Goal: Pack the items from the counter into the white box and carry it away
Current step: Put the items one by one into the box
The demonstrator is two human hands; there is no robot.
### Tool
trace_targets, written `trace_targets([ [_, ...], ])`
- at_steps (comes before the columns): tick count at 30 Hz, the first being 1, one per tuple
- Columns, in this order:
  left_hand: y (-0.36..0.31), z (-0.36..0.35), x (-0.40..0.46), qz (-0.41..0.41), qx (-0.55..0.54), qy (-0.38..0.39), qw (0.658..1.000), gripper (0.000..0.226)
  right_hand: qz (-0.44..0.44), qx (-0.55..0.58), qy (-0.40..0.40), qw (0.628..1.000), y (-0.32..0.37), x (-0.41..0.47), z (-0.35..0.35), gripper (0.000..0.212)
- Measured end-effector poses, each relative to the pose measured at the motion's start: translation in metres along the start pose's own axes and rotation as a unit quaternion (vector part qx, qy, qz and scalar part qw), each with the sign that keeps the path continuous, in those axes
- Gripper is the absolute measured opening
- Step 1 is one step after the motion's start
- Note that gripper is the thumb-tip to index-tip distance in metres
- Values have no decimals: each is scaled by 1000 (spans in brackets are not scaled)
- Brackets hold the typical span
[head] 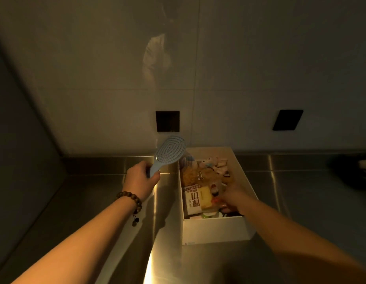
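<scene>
Two bare forearms reach in from the bottom edge, dim warm light throughout. Left hand [141, 178], with a brown bead bracelet [131, 200] on its wrist, is raised above the steel counter [91, 193] just left of the white box [216, 230]. Its fingers and thumb are curled round the handle of a pale blue hairbrush [168, 153]; the oval brush head tilts up and right, its ridged face toward the camera, overlapping the box's far left corner in view.

White box sits on the counter, long axis running away from the camera, far end close to the tiled wall [260, 68]. It is well filled: a brown-and-white packet [192, 201] printed with large characters at the near left, a yellow block [206, 197] just beside it, plush toys [208, 165] toward the far end, other small items too blurred to name.

Right hand [232, 198] is down inside the box near its near right part, among the contents. Motion blur hides the fingers; cannot tell whether they are spread or holding anything.

Two dark square wall plates [167, 121] are set in the tiles above the counter. Dark indistinct object [356, 171] at the far right edge of the counter.
</scene>
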State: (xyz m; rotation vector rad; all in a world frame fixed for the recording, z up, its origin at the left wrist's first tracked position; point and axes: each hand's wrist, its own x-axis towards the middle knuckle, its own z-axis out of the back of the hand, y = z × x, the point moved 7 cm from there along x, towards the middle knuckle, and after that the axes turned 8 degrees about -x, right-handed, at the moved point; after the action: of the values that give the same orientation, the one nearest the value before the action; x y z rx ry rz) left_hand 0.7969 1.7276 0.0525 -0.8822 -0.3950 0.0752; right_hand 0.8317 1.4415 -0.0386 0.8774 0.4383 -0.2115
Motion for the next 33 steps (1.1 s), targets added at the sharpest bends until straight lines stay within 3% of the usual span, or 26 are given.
trace_targets([
  [2, -3, -3, 0, -6, 2, 1, 1000, 22, 75, -201, -57, 975, 13, -4, 8, 27],
  [4, -6, -7, -1, -4, -3, 3, 1000, 23, 188, -323, -85, 924, 28, -10, 9, 44],
  [7, -11, -15, -3, -7, -5, 7, 1000, 23, 287, -439, 68, 849, 28, -10, -22, 65],
  [10, -14, -25, -5, -4, -7, 13, 1000, 24, 226, -529, 159, 802, 10, -5, -46, 63],
  [11, -15, -29, -6, -1, -10, 13, 1000, 24, 221, -525, 158, 806, 12, -6, -48, 61],
  [13, -20, -36, -6, 4, -22, 14, 1000, 25, 225, -401, 127, 879, 34, -15, -45, 50],
  [15, -30, -47, -7, 2, -32, 17, 999, 26, 205, -135, 84, 966, 60, -23, -35, 37],
  [16, -37, -54, -9, -2, -35, 19, 999, 27, 185, -5, 74, 980, 69, -26, -30, 33],
  [18, -55, -72, -15, -16, -54, 26, 998, 32, 165, 179, 81, 967, 83, -27, -26, 30],
  [21, -86, -98, -25, -70, -119, 65, 988, 41, 140, 322, 35, 936, 89, -20, -10, 25],
  [24, -100, -116, -31, -133, -110, 160, 972, 49, 81, 330, -29, 940, 70, -4, 14, 24],
  [26, -89, -117, -28, -143, -57, 171, 973, 54, 51, 281, -44, 957, 52, 4, 26, 24],
  [29, -50, -116, -18, -96, 27, 161, 982, 70, 45, 186, -99, 976, 25, 7, 40, 27],
  [33, -5, -130, -24, 5, 49, 234, 971, 91, 27, 104, -106, 989, -1, 9, 37, 43],
])
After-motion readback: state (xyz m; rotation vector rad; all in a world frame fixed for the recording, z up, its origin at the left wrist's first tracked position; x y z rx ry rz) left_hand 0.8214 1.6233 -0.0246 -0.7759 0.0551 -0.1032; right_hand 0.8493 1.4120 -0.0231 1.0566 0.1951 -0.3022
